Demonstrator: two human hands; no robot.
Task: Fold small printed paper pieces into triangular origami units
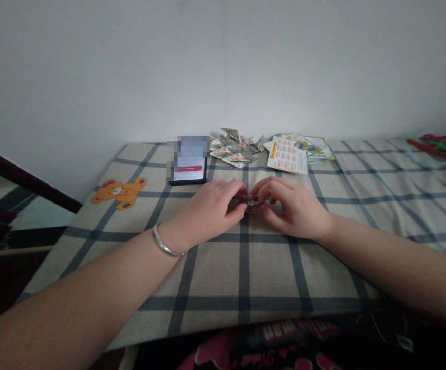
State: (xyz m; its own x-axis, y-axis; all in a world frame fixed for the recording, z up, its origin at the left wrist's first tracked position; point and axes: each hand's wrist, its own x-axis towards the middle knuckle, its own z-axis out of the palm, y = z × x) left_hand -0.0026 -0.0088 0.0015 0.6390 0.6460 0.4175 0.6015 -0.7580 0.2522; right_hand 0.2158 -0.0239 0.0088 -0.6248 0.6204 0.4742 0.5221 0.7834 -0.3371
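Observation:
My left hand (223,203) and my right hand (288,203) meet above the middle of the table, fingers curled in toward each other. Between the fingertips is a small piece of printed paper (253,208), pinched from both sides; most of it is hidden by my fingers, so its folds cannot be made out. Beyond the hands lies a pile of folded printed papers (234,149). To its right are flat printed leaflets (288,154), overlapping. A silver bangle (165,244) is on my left wrist.
A phone (189,162) with its screen lit stands at the back left. An orange teddy-bear cutout (119,192) lies on the checked tablecloth (215,277). Red and green strands (442,149) sit at the far right. The white wall (223,67) borders the table's back.

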